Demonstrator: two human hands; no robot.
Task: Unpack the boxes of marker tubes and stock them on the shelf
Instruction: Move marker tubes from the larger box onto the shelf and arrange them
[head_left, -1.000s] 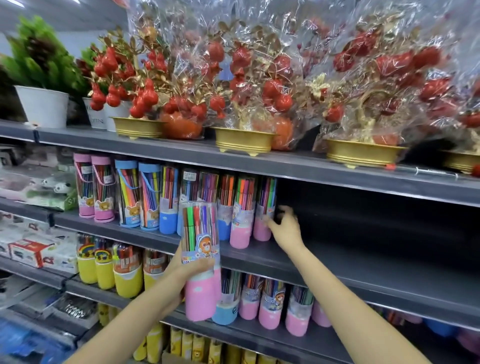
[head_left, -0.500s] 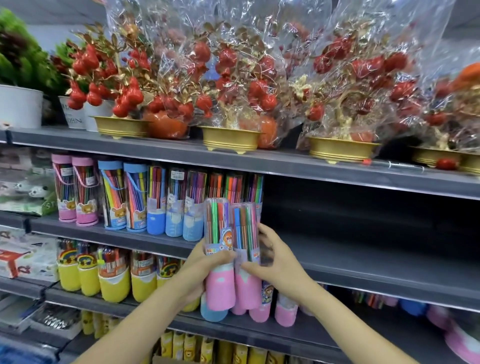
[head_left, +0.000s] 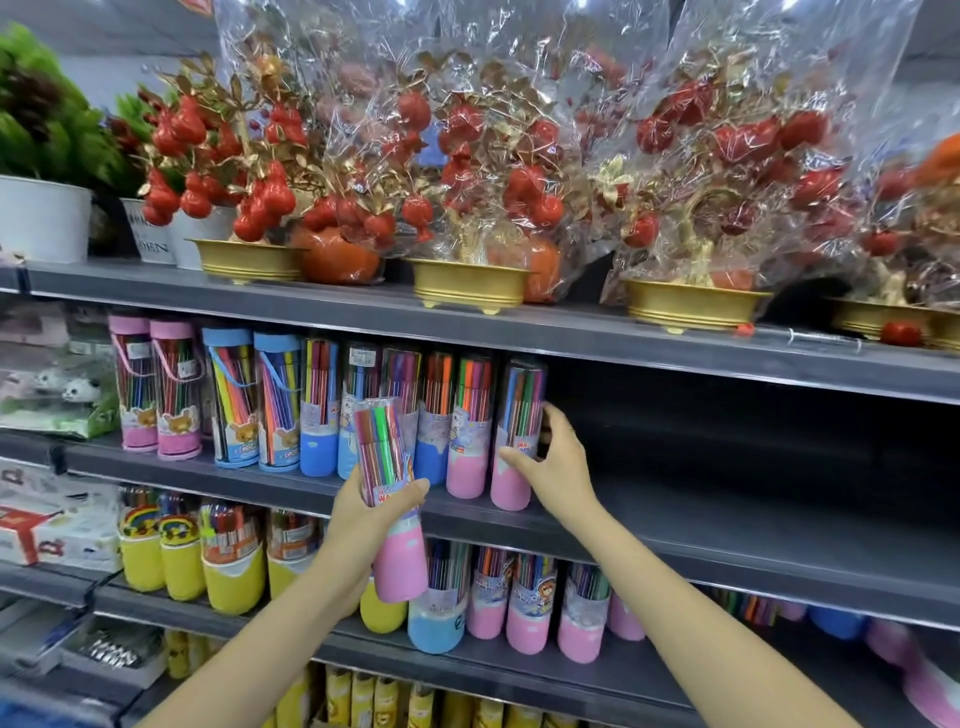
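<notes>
My left hand (head_left: 371, 525) grips a clear marker tube with a pink base (head_left: 390, 499), held upright in front of the middle shelf (head_left: 727, 525). My right hand (head_left: 558, 460) holds a second pink-based tube (head_left: 515, 441) that stands on that shelf at the right end of a row of pink and blue marker tubes (head_left: 322, 410). Fingers and thumb curl round its lower half. To the right of this tube the shelf is bare and dark.
Wrapped red-and-gold ornament trees in gold pots (head_left: 467, 283) fill the shelf above. Yellow-based tubes (head_left: 231, 566) and more pink tubes (head_left: 532, 603) stand on the shelf below. Boxed goods (head_left: 52, 525) lie at the left. No carton is in view.
My right hand took one of the two tubes from beside my left hand and carried it up to the middle shelf, standing it at the row's right end. The left hand keeps its tube.
</notes>
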